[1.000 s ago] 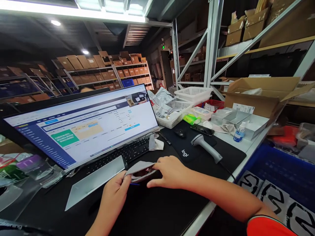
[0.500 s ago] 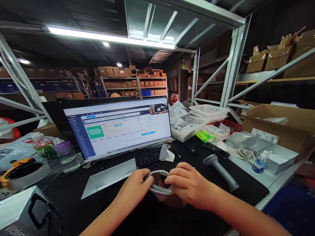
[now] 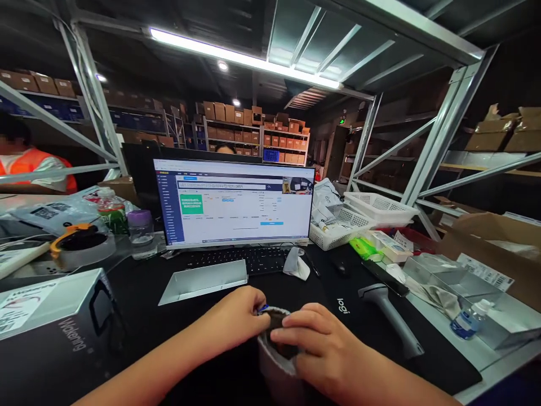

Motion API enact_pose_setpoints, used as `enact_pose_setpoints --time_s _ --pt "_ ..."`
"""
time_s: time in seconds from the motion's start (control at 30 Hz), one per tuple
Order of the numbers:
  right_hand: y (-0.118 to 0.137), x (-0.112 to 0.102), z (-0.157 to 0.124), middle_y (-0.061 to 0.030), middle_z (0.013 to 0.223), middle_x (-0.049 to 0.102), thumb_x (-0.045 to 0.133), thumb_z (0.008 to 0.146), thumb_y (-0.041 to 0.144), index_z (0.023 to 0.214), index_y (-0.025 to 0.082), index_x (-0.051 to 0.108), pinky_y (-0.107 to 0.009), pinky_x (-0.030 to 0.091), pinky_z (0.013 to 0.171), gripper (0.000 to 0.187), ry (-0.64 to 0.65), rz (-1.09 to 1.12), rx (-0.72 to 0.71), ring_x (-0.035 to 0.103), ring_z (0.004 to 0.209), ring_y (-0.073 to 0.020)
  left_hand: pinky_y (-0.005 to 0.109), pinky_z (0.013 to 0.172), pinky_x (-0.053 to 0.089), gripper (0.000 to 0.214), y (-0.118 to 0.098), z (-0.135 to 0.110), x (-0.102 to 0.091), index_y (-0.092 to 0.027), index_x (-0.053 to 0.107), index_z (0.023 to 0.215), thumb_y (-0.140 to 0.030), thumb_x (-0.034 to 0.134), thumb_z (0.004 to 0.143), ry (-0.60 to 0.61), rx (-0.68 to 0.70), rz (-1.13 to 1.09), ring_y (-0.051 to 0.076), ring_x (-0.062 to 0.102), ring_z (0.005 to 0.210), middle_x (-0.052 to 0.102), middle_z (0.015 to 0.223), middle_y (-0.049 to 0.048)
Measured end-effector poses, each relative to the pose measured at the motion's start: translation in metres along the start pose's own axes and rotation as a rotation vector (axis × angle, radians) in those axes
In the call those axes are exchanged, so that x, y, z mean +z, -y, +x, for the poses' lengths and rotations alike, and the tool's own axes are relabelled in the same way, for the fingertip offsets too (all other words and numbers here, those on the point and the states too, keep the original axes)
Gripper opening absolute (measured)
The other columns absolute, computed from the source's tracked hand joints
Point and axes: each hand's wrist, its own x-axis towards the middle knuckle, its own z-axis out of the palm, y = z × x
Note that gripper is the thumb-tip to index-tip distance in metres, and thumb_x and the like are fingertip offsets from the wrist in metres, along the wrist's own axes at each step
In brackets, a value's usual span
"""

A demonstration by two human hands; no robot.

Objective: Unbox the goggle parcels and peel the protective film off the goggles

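A light grey pouch (image 3: 274,365), soft-looking with its mouth facing up, is held between both hands above the black desk mat. My left hand (image 3: 242,314) pinches the far left part of its rim, where a bit of blue shows by the fingertips. My right hand (image 3: 323,347) is closed around the right side, with its fingers bent over the opening. The inside of the pouch looks dark and brownish; what is in it cannot be made out. Beyond my left hand lies a shallow silver box part (image 3: 207,283).
Behind stand a keyboard (image 3: 240,259) and monitor (image 3: 236,206). A barcode scanner (image 3: 393,321) lies at right, near a small blue bottle (image 3: 469,320) and white baskets (image 3: 338,231). At left are a printed box (image 3: 54,321), a tape roll (image 3: 84,248) and a purple-lidded jar (image 3: 141,234).
The view has swung left, so a person in an orange vest now shows at far left. The pouch sits lower, and my right fingers reach further over its mouth.
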Motion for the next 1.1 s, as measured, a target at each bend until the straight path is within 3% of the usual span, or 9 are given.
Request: enact_pose_setpoints --time_s 0.13,0.43,0.53,0.6,0.67,0.77,0.87,1.0,1.1 --pt "-0.005 0.003 0.002 0.0043 0.124 0.071 0.055 0.098 0.013 0.081 0.021 0.060 -0.037 0.035 0.113 0.020 0.057 0.078 0.036 0.054 0.122 -0.0153 0.023 0.039 0.023 0.008 0.003 -0.007 -0.007 -0.022 0.051 0.066 -0.027 0.051 0.060 0.169 -0.073 -0.144 0.011 0.037 0.040 0.041 0.046 -0.0090" --pt "-0.018 0.007 0.005 0.0035 0.074 0.070 0.065 0.092 0.013 0.077 0.022 0.062 -0.037 0.038 0.110 0.017 0.106 0.251 0.094 0.063 0.095 -0.0143 0.020 0.033 0.022 0.010 0.013 -0.004 -0.006 -0.022 0.049 0.067 -0.023 0.048 0.057 0.078 -0.093 -0.220 0.012 0.047 0.034 0.047 0.040 -0.0094" --pt "-0.031 0.007 0.002 -0.0018 0.104 0.073 0.080 0.079 0.015 0.075 0.021 0.065 -0.038 0.040 0.109 0.017 0.023 0.335 0.205 0.058 0.117 -0.0200 0.019 0.035 0.028 0.009 0.012 -0.001 -0.011 -0.021 0.050 0.069 -0.024 0.049 0.061 0.039 -0.081 -0.241 0.014 0.054 0.037 0.051 0.042 -0.0083" --pt "-0.040 0.005 0.000 -0.0082 0.137 0.059 0.085 0.074 0.020 0.076 0.020 0.068 -0.041 0.040 0.109 0.018 0.005 0.298 0.358 0.046 0.134 -0.0277 0.020 0.038 0.034 0.009 0.010 0.002 -0.017 -0.021 0.051 0.072 -0.025 0.050 0.064 -0.010 -0.068 -0.253 0.016 0.060 0.042 0.054 0.046 -0.0073" --pt "-0.047 0.004 0.001 -0.0120 0.147 0.049 0.084 0.077 0.024 0.083 0.019 0.070 -0.043 0.043 0.106 0.015 0.069 0.254 0.530 0.048 0.133 -0.0308 0.021 0.043 0.040 0.010 0.008 0.007 -0.020 -0.021 0.052 0.076 -0.026 0.048 0.069 -0.064 -0.040 -0.259 0.017 0.065 0.050 0.060 0.053 -0.0052" --pt "-0.050 0.000 0.004 -0.0093 0.111 0.071 0.071 0.089 0.023 0.091 0.019 0.070 -0.033 0.051 0.083 0.004 0.244 0.214 0.700 0.068 0.098 -0.0243 0.023 0.050 0.041 0.011 0.005 0.014 -0.016 -0.021 0.053 0.081 -0.024 0.045 0.074 -0.142 0.018 -0.234 0.018 0.068 0.060 0.066 0.062 -0.0019" --pt "-0.044 -0.006 0.005 -0.0023 0.079 0.071 0.064 0.092 0.017 0.086 0.019 0.068 -0.026 0.045 0.066 0.008 0.378 0.195 0.728 0.067 0.074 -0.0195 0.025 0.054 0.038 0.011 0.004 0.015 -0.005 -0.021 0.055 0.079 -0.020 0.044 0.075 -0.197 0.059 -0.172 0.017 0.063 0.062 0.066 0.065 -0.0011" --pt "-0.035 -0.018 -0.011 0.0017 0.075 0.067 0.056 0.093 0.014 0.092 0.021 0.068 -0.022 0.042 0.062 0.014 0.460 0.440 0.706 0.063 0.067 -0.0134 0.025 0.054 0.030 0.012 0.008 0.004 0.012 -0.021 0.057 0.072 -0.017 0.046 0.074 -0.168 0.070 -0.114 0.015 0.056 0.062 0.061 0.064 -0.0022" --pt "-0.033 -0.025 -0.035 0.0033 0.074 0.062 0.053 0.095 0.021 0.113 0.025 0.064 -0.019 0.044 0.057 0.021 0.405 0.711 0.867 0.059 0.063 -0.0115 0.025 0.050 0.025 0.010 0.014 -0.007 0.020 -0.020 0.056 0.066 -0.020 0.049 0.074 -0.079 0.046 -0.113 0.012 0.047 0.055 0.054 0.059 -0.0041"
